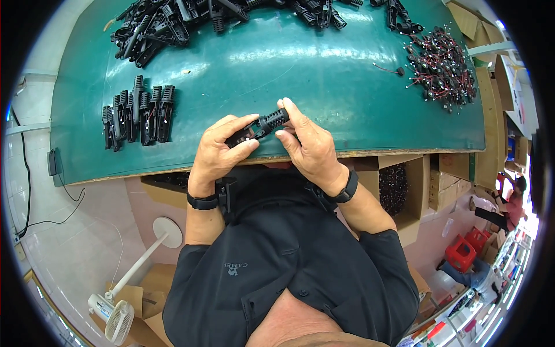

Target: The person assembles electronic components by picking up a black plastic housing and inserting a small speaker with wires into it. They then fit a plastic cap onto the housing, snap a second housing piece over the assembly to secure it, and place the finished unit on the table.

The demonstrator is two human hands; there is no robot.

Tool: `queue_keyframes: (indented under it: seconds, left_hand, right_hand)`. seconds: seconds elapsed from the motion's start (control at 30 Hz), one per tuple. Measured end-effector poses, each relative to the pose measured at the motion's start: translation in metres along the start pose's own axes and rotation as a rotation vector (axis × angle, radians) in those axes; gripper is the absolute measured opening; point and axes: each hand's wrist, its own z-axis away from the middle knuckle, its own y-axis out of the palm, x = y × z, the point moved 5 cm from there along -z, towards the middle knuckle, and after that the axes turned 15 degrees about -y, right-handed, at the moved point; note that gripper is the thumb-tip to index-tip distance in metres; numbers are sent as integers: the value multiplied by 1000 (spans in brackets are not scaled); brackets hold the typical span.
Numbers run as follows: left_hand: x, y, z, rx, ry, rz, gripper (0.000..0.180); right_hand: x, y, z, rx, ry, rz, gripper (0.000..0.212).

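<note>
Over the table's near edge I hold a black plastic housing (272, 121) with a ribbed, spring-like end and an open hollow body. My left hand (218, 144) is closed around the hollow body, its thumb along the near side. The ribbed end sits between the thumb and fingers of my right hand (309, 141). Something small and pale shows inside the body, too small to name. To the left, several similar black housings (139, 113) lie side by side in a row, ribbed ends pointing away from me.
A large heap of black housings (153, 29) covers the far side of the green table (243, 75). At the right lies a pile of small round black parts with red wires (442, 69). Cardboard boxes (422, 191) stand below the table, and a white fan (118, 315) stands lower left.
</note>
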Motion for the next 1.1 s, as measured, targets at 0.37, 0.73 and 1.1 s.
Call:
queue_keyframes:
  seconds: [0.37, 0.73, 1.1]
  left_hand:
    - [1, -4, 0, 7, -11, 10, 49]
    - [0, 4, 8, 85, -64, 71, 45]
    - [4, 8, 1, 114, -59, 92, 43]
  right_hand:
    - [4, 4, -2, 19, -72, 53, 61]
    - [-6, 1, -10, -1, 60, -418, 96]
    - [-13, 12, -17, 95, 83, -495, 119]
